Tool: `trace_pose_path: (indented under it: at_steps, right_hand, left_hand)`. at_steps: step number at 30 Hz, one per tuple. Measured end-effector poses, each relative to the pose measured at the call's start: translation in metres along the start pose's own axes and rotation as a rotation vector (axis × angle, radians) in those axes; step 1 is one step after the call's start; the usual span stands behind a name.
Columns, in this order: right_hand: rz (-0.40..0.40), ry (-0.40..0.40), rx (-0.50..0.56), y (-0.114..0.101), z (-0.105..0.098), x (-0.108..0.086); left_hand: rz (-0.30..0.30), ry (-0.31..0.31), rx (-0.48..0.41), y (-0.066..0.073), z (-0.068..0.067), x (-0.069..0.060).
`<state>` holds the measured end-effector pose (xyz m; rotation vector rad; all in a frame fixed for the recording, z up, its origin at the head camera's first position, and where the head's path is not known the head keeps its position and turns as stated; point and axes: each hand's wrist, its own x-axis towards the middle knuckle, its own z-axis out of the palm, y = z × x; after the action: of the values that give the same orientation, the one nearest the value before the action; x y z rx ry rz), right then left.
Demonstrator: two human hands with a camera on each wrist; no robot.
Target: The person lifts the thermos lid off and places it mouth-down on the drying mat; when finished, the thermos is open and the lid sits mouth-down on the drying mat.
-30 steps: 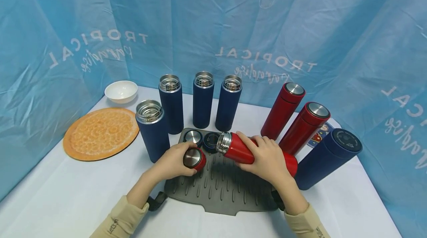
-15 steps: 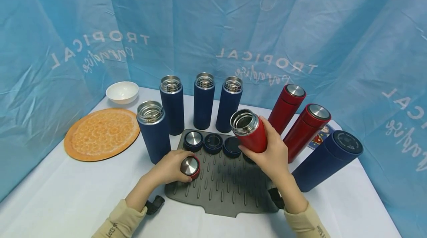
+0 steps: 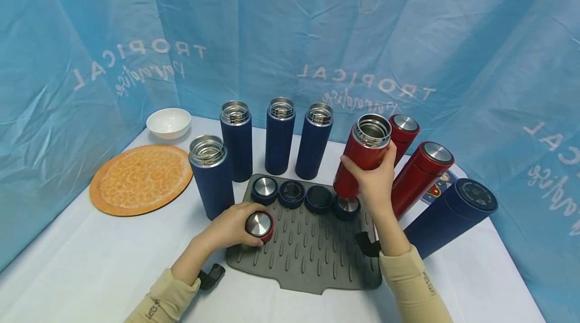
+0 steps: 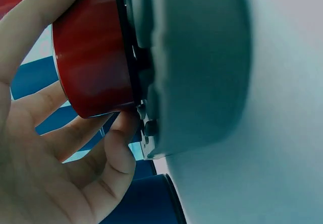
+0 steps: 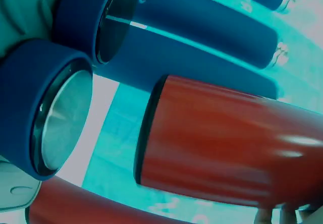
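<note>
My left hand (image 3: 233,225) grips a red thermos lid (image 3: 260,226) with a steel top, low on the grey ribbed mat (image 3: 308,267). In the left wrist view thumb and fingers curl round that lid (image 4: 96,52). My right hand (image 3: 377,179) holds a lidless red thermos bottle (image 3: 355,162) nearly upright, steel mouth upward, over the mat's back right edge. The right wrist view shows the bottle's base (image 5: 146,130) raised beside a blue lid (image 5: 65,118). A row of blue lids (image 3: 291,193) lies along the mat's back edge.
Several lidless blue bottles (image 3: 279,142) stand behind and left of the mat. Two capped red bottles (image 3: 419,174) and a capped blue bottle (image 3: 450,217) stand at the right, near a patterned card (image 3: 438,188). A round orange board (image 3: 140,179) and white bowl (image 3: 169,124) are left.
The red bottle has gone from lying sideways over the mat to upright, moving back and right with my right hand. My left hand and the red lid shifted slightly down and left, then stayed.
</note>
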<state>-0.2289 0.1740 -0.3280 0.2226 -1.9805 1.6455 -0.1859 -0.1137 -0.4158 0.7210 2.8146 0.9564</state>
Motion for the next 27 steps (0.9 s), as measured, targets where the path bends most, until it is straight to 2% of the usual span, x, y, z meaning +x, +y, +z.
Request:
trace_pose_path:
  at_steps: [3,9,17,27]
  right_hand:
    - [0.060,0.024,0.046,0.008,0.004,0.013]
    - [0.134,0.064,-0.003,0.034,0.013,0.032]
    - [0.196,0.023,-0.151,0.061,0.018,0.044]
    - [0.251,-0.026,-0.135,0.075,0.022,0.052]
  left_hand:
    - [-0.002,-0.003,-0.024,-0.002,0.000,0.001]
    - [0.000,-0.013,-0.042,-0.004,0.001,0.001]
    - [-0.001,-0.014,-0.039,-0.003,0.000,0.001]
    - [-0.007,-0.022,-0.065,-0.001,-0.002,0.001]
